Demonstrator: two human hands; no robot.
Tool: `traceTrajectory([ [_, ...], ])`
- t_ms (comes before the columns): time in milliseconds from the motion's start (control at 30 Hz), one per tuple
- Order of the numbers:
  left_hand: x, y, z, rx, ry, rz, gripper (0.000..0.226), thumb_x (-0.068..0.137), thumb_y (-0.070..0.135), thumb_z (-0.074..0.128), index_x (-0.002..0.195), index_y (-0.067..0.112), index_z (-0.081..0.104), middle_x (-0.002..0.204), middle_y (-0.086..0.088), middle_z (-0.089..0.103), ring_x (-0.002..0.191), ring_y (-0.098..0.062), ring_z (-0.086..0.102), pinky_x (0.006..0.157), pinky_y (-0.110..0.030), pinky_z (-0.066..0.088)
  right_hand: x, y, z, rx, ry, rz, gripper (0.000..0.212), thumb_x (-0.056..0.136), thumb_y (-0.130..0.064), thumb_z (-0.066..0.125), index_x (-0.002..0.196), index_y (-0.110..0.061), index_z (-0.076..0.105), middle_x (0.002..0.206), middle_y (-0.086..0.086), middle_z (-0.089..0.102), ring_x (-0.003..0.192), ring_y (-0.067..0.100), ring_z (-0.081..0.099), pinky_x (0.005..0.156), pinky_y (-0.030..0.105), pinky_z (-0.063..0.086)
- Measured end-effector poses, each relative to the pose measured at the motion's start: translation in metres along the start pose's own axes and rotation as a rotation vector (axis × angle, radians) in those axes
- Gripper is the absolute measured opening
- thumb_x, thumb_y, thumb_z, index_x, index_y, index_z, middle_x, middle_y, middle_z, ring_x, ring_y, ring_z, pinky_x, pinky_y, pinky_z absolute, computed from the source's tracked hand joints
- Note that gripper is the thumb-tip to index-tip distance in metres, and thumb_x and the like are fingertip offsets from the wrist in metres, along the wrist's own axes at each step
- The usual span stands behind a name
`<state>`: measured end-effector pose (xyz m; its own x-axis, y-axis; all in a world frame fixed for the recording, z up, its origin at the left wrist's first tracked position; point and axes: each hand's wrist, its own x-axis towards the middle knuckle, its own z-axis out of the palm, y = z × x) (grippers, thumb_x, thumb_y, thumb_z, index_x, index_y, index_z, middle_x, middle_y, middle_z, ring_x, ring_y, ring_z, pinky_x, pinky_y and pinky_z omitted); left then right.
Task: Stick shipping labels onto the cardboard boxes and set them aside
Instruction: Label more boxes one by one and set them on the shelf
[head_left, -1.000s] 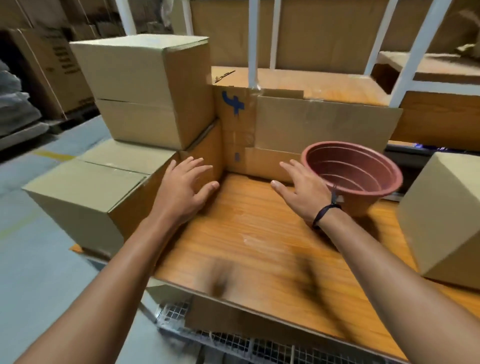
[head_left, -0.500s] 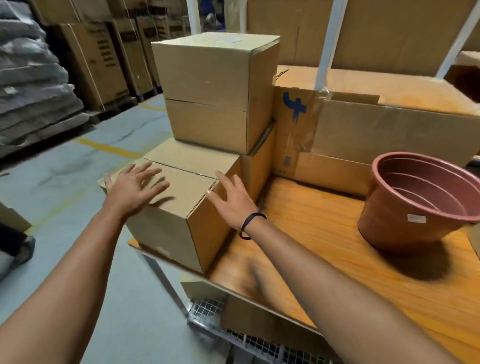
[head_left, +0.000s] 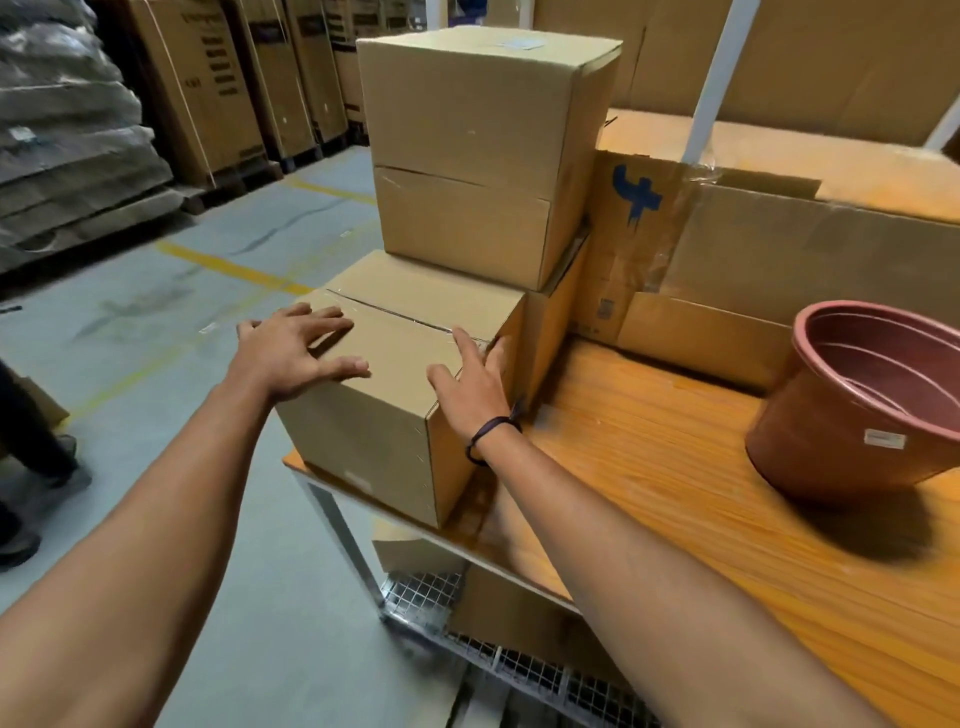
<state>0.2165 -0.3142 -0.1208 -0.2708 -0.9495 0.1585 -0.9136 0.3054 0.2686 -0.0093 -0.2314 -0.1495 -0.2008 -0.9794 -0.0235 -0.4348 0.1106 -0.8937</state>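
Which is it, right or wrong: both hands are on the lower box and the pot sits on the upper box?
Only the pot is wrong. Head view: left hand and right hand are on the lower box; the pot sits on the table.

The lower box (head_left: 384, 374) and the upper box (head_left: 467, 130) are plain brown cardboard, matt and smooth. A strip of clear glossy tape (head_left: 395, 310) shines along the lower box's top seam. The flattened carton (head_left: 753, 260) on the far side is the same matt cardboard, with wrinkled clear film at its left end. The tabletop (head_left: 675, 493) is orange wood grain with a slight sheen. On the right, the pot (head_left: 831, 441) is smooth reddish-brown plastic with a white paper sticker (head_left: 884, 439). Underneath, the shelf (head_left: 519, 662) is bare metal wire mesh. The floor (head_left: 156, 338) is smooth, matt grey.
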Motion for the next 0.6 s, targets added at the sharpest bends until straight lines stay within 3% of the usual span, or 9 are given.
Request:
traceTrajectory([
  [133, 0.000, 0.004, 0.000, -0.056, 0.023, -0.014, 0.102, 0.046, 0.099, 0.039, 0.131, 0.045, 0.058, 0.147, 0.023, 0.045, 0.143, -0.016, 0.033, 0.106, -0.052, 0.028, 0.001, 0.002, -0.004, 0.026, 0.026, -0.001, 0.061, 0.093, -0.034, 0.053, 0.149, -0.038, 0.031, 0.164, 0.009, -0.014, 0.148, 0.030, 0.019, 0.115, 0.036, 0.024],
  [300, -0.009, 0.013, 0.006, -0.088, 0.112, 0.044, 0.099, 0.047, 0.102, 0.038, 0.122, 0.042, 0.066, 0.140, 0.023, 0.052, 0.137, -0.017, 0.041, 0.102, -0.050, 0.030, -0.008, 0.004, -0.009, 0.106, 0.102, -0.017, 0.059, 0.093, -0.024, 0.052, 0.149, -0.029, 0.036, 0.164, 0.015, -0.003, 0.150, 0.025, 0.015, 0.112, 0.027, 0.021],
  [500, -0.040, 0.045, 0.012, -0.177, 0.203, 0.122, 0.086, 0.052, 0.093, 0.047, 0.114, 0.037, 0.071, 0.135, 0.019, 0.059, 0.132, -0.015, 0.046, 0.099, -0.046, 0.029, -0.056, 0.019, -0.028, 0.144, 0.160, -0.045, 0.077, 0.075, -0.034, 0.043, 0.151, -0.028, 0.033, 0.164, 0.011, 0.003, 0.149, 0.021, 0.015, 0.113, 0.029, 0.023],
  [600, -0.055, 0.073, 0.021, -0.177, 0.223, 0.177, 0.082, 0.057, 0.091, 0.046, 0.111, 0.035, 0.073, 0.132, 0.017, 0.061, 0.131, -0.016, 0.049, 0.097, -0.046, 0.032, -0.077, 0.039, -0.054, 0.140, 0.200, -0.059, 0.080, 0.071, -0.034, 0.046, 0.151, -0.027, 0.035, 0.163, 0.008, 0.013, 0.146, 0.018, 0.022, 0.105, 0.022, 0.025],
])
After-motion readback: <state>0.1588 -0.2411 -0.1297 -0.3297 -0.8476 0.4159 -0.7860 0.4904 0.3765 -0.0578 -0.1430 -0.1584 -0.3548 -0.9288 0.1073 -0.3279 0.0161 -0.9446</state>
